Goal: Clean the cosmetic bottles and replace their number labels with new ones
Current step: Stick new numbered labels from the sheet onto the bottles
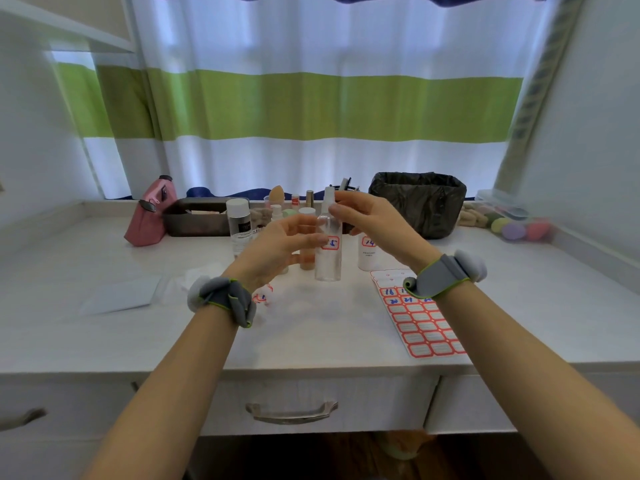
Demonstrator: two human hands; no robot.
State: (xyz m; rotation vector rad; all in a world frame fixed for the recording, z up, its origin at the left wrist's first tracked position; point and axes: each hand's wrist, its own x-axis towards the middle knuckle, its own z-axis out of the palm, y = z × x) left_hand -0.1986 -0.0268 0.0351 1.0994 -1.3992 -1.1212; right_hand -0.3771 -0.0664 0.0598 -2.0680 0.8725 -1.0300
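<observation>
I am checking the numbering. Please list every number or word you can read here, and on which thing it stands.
"74": red-framed label on the white bottle.
"18", "20", "21": blue handwriting on the label sheet.
Label on the clear spray bottle: a handwritten number, partly hidden by the left hand; unreadable.
Print on the white-capped bottle: too blurred.

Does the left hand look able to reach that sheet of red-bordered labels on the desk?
Probably yes, though awkwardly: the left hand would have to cross under the right forearm, which lies over part of the label sheet.
</observation>
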